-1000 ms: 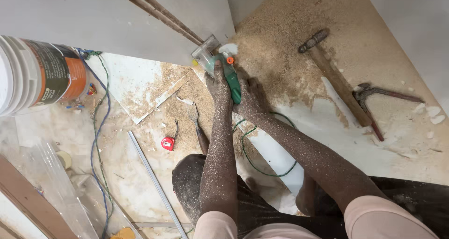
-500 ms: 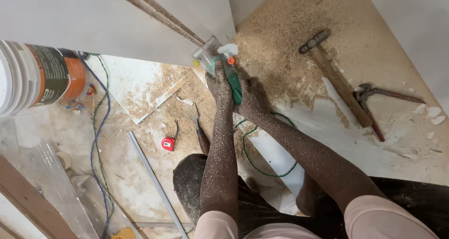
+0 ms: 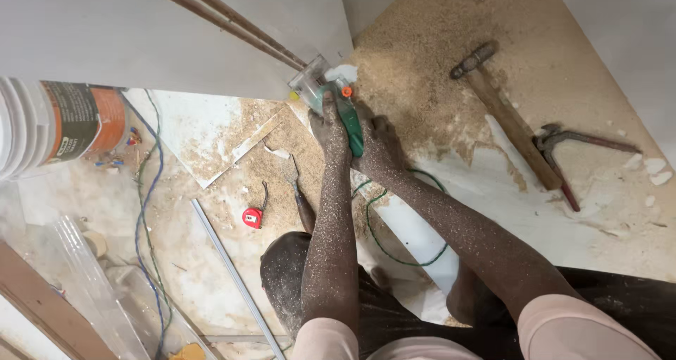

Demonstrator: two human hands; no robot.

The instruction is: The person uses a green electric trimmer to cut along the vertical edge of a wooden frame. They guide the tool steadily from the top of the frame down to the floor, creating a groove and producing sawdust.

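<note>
A green hand-held power saw [image 3: 349,120] with an orange button and a clear guard rests at the edge of a pale grey board [image 3: 176,43], in the upper middle. My left hand [image 3: 329,122] grips the left side of its body. My right hand [image 3: 379,143] holds its handle from the right. Both forearms are dusted with sawdust. A green cord [image 3: 384,226] loops from the saw back toward my knees.
A hammer [image 3: 508,117] and pincers [image 3: 563,152] lie on the sawdust-covered panel at right. A white bucket [image 3: 49,124] stands at left, with blue cable [image 3: 148,212], a red tape measure [image 3: 252,217], a metal strip [image 3: 232,279] and a chisel [image 3: 299,191] on the floor.
The saw and both hands have shifted slightly up toward the board's edge. Everything else is unchanged.
</note>
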